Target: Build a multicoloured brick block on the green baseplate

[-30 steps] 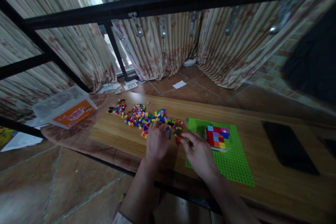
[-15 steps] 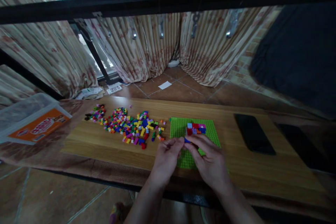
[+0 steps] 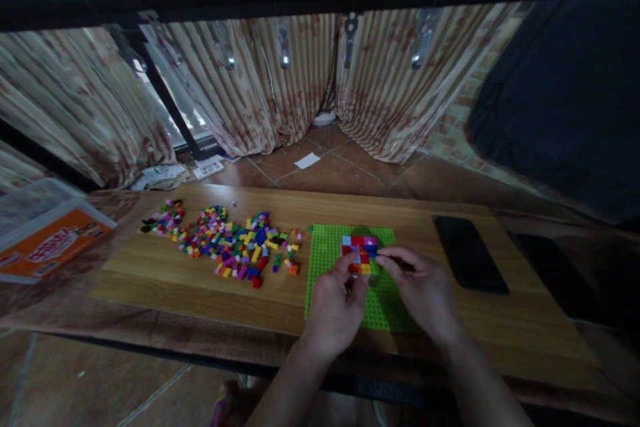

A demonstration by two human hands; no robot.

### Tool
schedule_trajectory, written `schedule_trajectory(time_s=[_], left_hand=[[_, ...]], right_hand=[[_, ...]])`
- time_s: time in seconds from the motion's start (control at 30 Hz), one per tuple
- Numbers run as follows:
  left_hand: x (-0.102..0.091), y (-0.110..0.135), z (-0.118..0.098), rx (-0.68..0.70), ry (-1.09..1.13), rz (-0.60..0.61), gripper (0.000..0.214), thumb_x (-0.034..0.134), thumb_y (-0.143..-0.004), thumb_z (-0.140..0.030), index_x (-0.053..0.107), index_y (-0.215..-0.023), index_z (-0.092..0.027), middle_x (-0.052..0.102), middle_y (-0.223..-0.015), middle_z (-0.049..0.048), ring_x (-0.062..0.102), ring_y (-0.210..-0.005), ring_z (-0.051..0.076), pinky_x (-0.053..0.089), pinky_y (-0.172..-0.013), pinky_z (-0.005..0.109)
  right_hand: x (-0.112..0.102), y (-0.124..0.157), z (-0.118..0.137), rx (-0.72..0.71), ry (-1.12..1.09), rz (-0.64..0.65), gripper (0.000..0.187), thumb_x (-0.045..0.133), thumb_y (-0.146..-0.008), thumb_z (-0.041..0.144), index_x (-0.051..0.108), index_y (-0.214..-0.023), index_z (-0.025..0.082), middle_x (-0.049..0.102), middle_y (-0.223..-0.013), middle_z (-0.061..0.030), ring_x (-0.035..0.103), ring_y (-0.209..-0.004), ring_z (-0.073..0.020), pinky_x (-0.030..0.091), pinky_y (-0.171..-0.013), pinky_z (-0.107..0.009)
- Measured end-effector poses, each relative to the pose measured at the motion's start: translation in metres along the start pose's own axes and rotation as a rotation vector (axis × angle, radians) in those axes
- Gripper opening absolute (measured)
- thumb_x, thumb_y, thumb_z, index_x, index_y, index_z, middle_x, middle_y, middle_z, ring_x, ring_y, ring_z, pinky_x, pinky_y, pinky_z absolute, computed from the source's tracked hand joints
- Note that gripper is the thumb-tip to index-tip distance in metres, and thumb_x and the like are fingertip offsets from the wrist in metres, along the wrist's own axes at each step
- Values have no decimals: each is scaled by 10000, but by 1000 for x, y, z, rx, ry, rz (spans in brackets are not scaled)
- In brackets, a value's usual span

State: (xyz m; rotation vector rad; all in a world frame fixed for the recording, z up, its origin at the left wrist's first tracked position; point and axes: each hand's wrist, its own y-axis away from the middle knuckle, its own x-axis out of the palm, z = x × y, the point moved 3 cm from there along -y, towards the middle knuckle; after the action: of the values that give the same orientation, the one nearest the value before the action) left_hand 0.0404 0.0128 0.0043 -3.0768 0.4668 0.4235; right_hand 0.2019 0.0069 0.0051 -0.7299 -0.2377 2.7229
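On the green baseplate (image 3: pixel 325 240) stands a small build of coloured bricks (image 3: pixel 356 241) in red, blue, light blue, pink and yellow. My left hand (image 3: pixel 336 303) grips the near left of this build, its index finger against the bricks and its thumb lower down in front. From the right, my right hand (image 3: pixel 425 283) has thumb and index finger pinched on a small blue brick (image 3: pixel 371 249) at the build's right side. Whether that brick is pressed fully down cannot be made out.
Loose bricks (image 3: pixel 235 240) spread over the wooden board (image 3: pixel 200 287) to the left. A clear plastic box (image 3: pixel 45 240) with an orange label stands at far left. Right of the baseplate lies a black phone (image 3: pixel 470 253), with another dark flat object (image 3: pixel 553 273) beyond it.
My hands have moved apart from being together in front of the build. The left now touches the build; the right has carried the blue brick to its right side. The view has shifted slightly.
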Motion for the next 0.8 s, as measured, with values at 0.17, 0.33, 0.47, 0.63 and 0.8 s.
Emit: schedule_trajectory(time_s=[0.17, 0.33, 0.47, 0.63, 0.8], left_hand=[[8, -2, -3, -28, 39, 33, 452, 505, -899, -336, 518, -1318, -166, 573, -658, -15, 477, -558, 125, 360, -545, 249], [12, -2, -4, -37, 13, 81, 501, 497, -899, -341, 472, -1373, -178, 520, -633, -35, 442, -533, 122, 330, -525, 253], [14, -2, -4, -28, -56, 68, 502, 494, -897, -333, 474, -1375, -180, 507, -607, -46, 441, -515, 123, 317, -526, 257], [15, -2, -4, -9, -128, 44, 462, 487, -900, -341, 521, -1328, -169, 541, -605, -37, 459, -506, 127, 312, -527, 264], [17, -3, -4, -7, -113, 46, 463, 479, -903, -346, 523, -1322, -152, 560, -610, -31, 476, -504, 126, 320, -522, 260]], right_hand=[[5, -6, -2, -10, -66, 3, 186, 642, -809, 394, 729, -823, 231, 690, -846, -41, 640, -808, -205, 491, -732, -348], [11, -12, -11, 108, -171, -22, 167, 706, -737, 378, 725, -773, 216, 704, -803, -29, 634, -751, -192, 483, -723, -346], [16, -15, -15, 208, -315, -50, 190, 767, -659, 358, 706, -743, 198, 698, -739, -18, 622, -688, -171, 485, -699, -337], [19, -19, -14, 299, -443, -57, 267, 815, -583, 363, 698, -742, 183, 680, -710, -5, 604, -664, -147, 480, -665, -310], [22, -20, -15, 424, -601, -63, 345, 861, -492, 365, 684, -728, 186, 664, -684, 11, 596, -634, -136, 465, -595, -278]])
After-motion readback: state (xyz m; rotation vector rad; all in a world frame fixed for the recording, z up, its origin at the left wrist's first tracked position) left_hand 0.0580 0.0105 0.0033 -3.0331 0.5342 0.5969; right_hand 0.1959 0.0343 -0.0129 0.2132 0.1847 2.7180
